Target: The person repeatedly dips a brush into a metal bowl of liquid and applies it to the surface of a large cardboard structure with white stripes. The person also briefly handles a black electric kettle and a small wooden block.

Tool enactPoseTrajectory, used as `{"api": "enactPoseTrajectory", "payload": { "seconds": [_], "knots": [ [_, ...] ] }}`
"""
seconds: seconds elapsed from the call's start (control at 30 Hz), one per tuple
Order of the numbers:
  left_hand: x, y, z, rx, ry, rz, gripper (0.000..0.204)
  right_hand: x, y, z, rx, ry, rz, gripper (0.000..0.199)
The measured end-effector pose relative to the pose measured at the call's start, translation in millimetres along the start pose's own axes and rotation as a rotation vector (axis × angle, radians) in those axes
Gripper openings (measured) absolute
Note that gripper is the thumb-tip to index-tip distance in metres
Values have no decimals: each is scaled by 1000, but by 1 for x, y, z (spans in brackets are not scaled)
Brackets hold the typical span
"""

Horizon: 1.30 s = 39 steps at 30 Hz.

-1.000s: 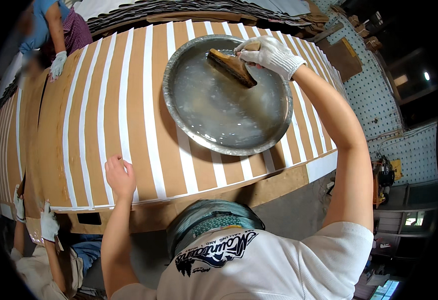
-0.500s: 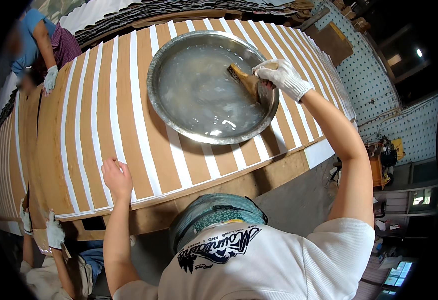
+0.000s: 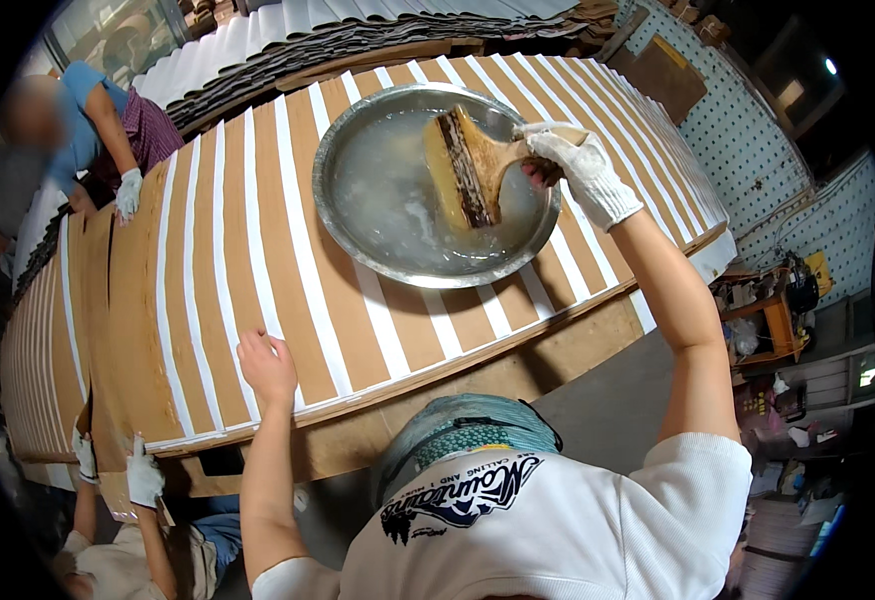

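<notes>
My right hand (image 3: 583,172), in a white glove, grips the wooden handle of a wide flat brush (image 3: 470,160). The brush is raised above a round metal basin (image 3: 436,279) of cloudy water, its pale wet bristles turned left. The basin stands on a stack of brown sheets (image 3: 303,270) with white strips showing between them. My left hand (image 3: 268,366) is bare and rests near the front edge of the sheets. Its fingers look loosely curled, with nothing seen in them.
At far left a person in blue (image 3: 103,110) has a gloved hand on the sheets. Another person's gloved hands (image 3: 145,475) touch the lower-left edge. Dark and white layered sheets (image 3: 358,60) lie behind. A wooden stand (image 3: 773,335) is at right.
The brush has come up out of the water and turned, so its broad side now shows. The whole view has shifted slightly. My left hand stays on the sheets.
</notes>
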<state>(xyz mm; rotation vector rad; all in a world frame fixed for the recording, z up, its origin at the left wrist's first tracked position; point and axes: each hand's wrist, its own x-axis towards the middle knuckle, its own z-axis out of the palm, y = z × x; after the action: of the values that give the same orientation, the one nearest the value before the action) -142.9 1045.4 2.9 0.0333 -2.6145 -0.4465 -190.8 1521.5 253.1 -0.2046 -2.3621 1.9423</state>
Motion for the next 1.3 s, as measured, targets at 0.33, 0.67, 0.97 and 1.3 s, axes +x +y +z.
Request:
{"api": "enactPoseTrajectory", "payload": {
  "seconds": [0.33, 0.67, 0.97, 1.3],
  "knots": [
    [1, 4, -2, -20, 15, 2, 17, 6, -53, -2, -50, 89, -440, 34],
    [0, 4, -1, -22, -1, -17, 18, 15, -75, -9, -14, 200, -538, 35],
    [1, 7, -1, -19, 20, -4, 18, 4, -74, -10, 5, 250, -543, 33],
    [2, 3, -1, -37, 14, -26, 18, 10, -14, 5, 111, 296, -285, 28]
  ]
}}
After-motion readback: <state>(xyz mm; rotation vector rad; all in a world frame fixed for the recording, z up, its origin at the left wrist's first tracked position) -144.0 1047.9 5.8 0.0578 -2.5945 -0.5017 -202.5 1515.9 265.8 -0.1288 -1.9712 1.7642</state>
